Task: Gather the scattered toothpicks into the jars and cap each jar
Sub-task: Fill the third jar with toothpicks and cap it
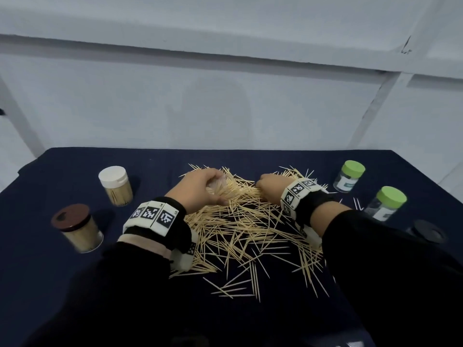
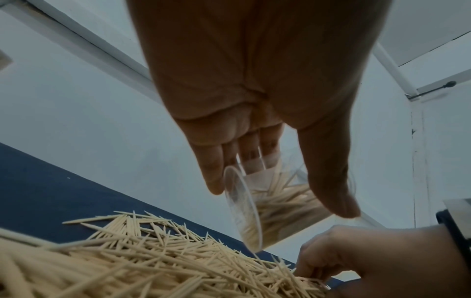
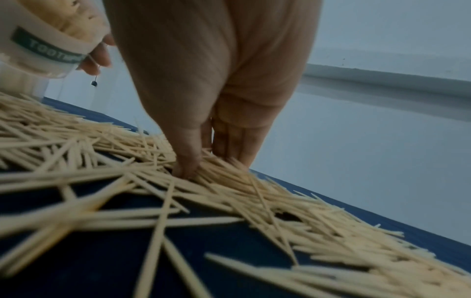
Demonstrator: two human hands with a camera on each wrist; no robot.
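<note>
A wide heap of wooden toothpicks (image 1: pixel 240 221) covers the middle of the dark blue tablecloth (image 1: pixel 75 284). My left hand (image 1: pixel 200 189) grips a clear uncapped jar (image 2: pixel 267 207), tilted on its side above the heap and partly filled with toothpicks. The jar's label shows in the right wrist view (image 3: pixel 48 50). My right hand (image 1: pixel 269 187) is down in the heap's far side, thumb and fingers (image 3: pixel 186 161) pinching a bunch of toothpicks (image 3: pixel 219 171).
At the left stand a white-capped jar (image 1: pixel 115 185) and a brown-capped jar (image 1: pixel 77 227), both full. At the right stand two green-capped jars (image 1: pixel 349 175) (image 1: pixel 385 202). A black lid (image 1: pixel 428 231) lies near the right edge.
</note>
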